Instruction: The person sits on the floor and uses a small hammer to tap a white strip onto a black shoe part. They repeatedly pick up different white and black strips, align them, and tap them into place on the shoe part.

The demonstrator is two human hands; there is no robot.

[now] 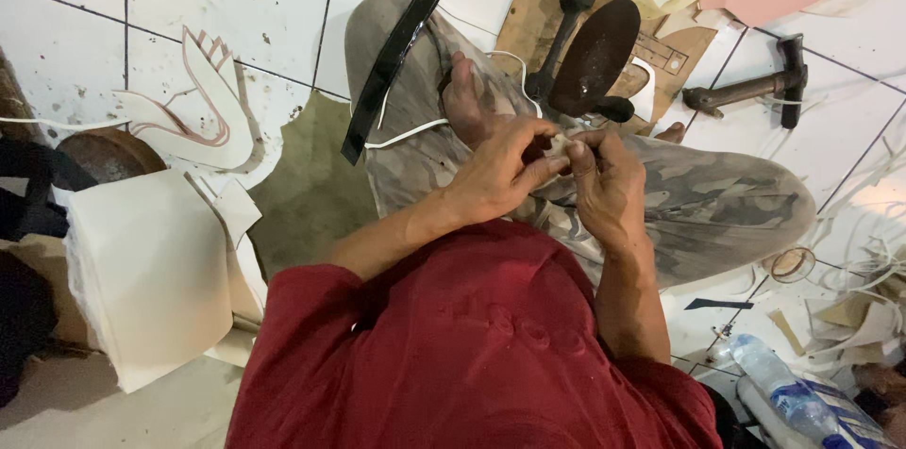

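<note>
Pinching a small pale scrap between the fingertips of both hands, the person sits cross-legged on the white tiled floor, the piece held above the camouflage-trousered lap, just nearer the viewer than the dark shoe last. Left hand: thumb and fingers closed on the scrap's left edge. Right hand: thumb and forefinger closed on its right edge. Scrap: mostly hidden by the fingers, apparently thin, light and pliable; judged best held by its edges in a fingertip pinch, easily creased or dropped. Shoe last: oval, matt, hard-looking, on an upright stand. Left of the last, a glossy black strap lies stiffly across the knee, with a white cord trailing under it. Right of the last, a rusty hammer rests on the floor. Far left of the last, a stack of cream sheet material, flat and flexible. Below right, a clear plastic bottle.
</note>
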